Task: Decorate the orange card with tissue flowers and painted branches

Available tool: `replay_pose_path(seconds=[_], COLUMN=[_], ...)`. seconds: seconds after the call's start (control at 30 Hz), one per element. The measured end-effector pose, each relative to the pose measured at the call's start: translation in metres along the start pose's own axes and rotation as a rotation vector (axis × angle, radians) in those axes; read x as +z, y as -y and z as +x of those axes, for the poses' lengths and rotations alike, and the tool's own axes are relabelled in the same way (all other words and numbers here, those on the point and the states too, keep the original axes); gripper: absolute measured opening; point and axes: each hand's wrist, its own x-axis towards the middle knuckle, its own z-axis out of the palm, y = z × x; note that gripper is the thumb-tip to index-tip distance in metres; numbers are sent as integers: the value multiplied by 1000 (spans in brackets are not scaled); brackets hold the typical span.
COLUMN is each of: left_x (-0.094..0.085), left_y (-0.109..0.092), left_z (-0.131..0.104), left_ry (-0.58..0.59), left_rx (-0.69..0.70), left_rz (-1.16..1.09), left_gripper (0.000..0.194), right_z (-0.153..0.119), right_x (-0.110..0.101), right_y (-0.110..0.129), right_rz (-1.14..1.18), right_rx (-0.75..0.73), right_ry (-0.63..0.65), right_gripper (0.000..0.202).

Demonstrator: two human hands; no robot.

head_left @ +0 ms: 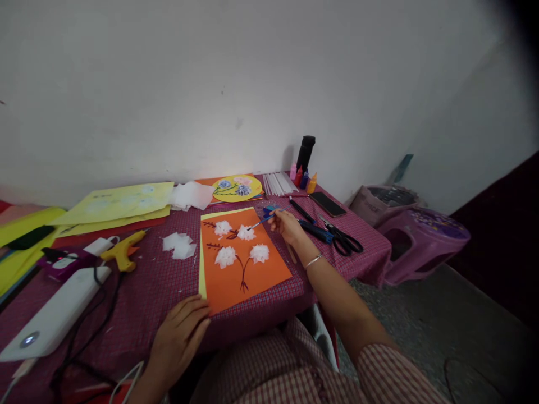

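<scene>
An orange sheet [227, 286] lies on the table, with a yellow sheet [202, 280] showing under its left edge. White tissue flowers [260, 253] and dark painted stems [243, 275] are on it. My right hand [284, 223] is closed around a thin paintbrush [261, 220], whose tip is at the upper right flower [246, 232]. Whether the tip touches the flower I cannot tell. My left hand [182, 331] lies with fingers stretched out at the sheet's lower left corner. Just past my right hand is a blue thing [268, 211], partly hidden.
White tissue pieces [179, 246], a yellow glue gun [123, 252] and a white power bank [54, 314] with cables lie left. Right are scissors [343, 238], a box cutter [315, 230], a phone [327, 203] and paint bottles [312, 183]. A yellow flower card [219, 193] lies behind.
</scene>
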Motion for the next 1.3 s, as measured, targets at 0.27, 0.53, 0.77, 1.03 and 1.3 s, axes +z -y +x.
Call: replay_pose_path(seconds=[0.27,0.53,0.77,1.03,1.3], left_x=[3,4,7,13,18], left_y=[4,5,7,9,9], left_z=[-5,-6,-7,-15,-16], left_ry=[77,108,90,137,104], left_rx=[10,50,62,66,40], left_rz=[81,139,163,185,164], left_gripper=[25,30,30,43,43], right_z=[-1,-1,-13,-68,-64], right_x=[0,0,11,21,22], right_y=[0,2,6,-5,-15], right_rz=[2,-24,-163,-630,-1056], right_rx=[4,-21,-165,-508,-684], right_ry=[-5,-18,-46,-18,88], right_gripper=[20,18,19,13,19])
